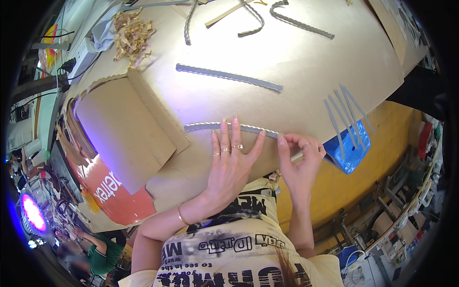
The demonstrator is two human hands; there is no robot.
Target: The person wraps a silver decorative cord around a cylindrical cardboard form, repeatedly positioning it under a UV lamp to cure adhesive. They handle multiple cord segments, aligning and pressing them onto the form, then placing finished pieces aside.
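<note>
A narrow grey strip with a pale braided or scalloped edge [201, 127] lies on the brown table covering in front of me. My left hand [230, 167] rests flat on it, fingers spread across its middle. At the strip's right end my right hand [302, 160] is closed in a pinch, thumb and forefinger on the tip. Farther off lies a similar grey strip [229, 77], slightly slanted and touched by neither hand.
Braided cords [302, 21] lie at the far side. Brown card pieces [124, 124] and an orange-red sheet [114, 196] are on the left, below a heap of tan scraps [133, 36]. Thin grey strips [342, 117] overhang the right edge beside a blue bag [354, 155]. Another person [103, 251] is at lower left.
</note>
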